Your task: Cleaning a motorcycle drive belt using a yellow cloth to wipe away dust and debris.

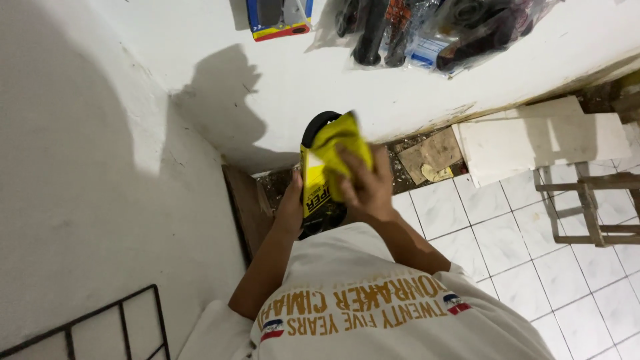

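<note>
yellow cloth (340, 143) is clenched in my right hand (363, 187) and pressed on a black belt in a yellow sleeve (313, 183), which my left hand (290, 210) grasps from the side, chest-high. one white wall (280, 80) stands close ahead, two hanging packs (279, 17) above. one wooden stool (590, 207) stands on the tiled floor (520, 267) to the right, where there's open room; a black wire rack (100, 327) edges the left.
</note>
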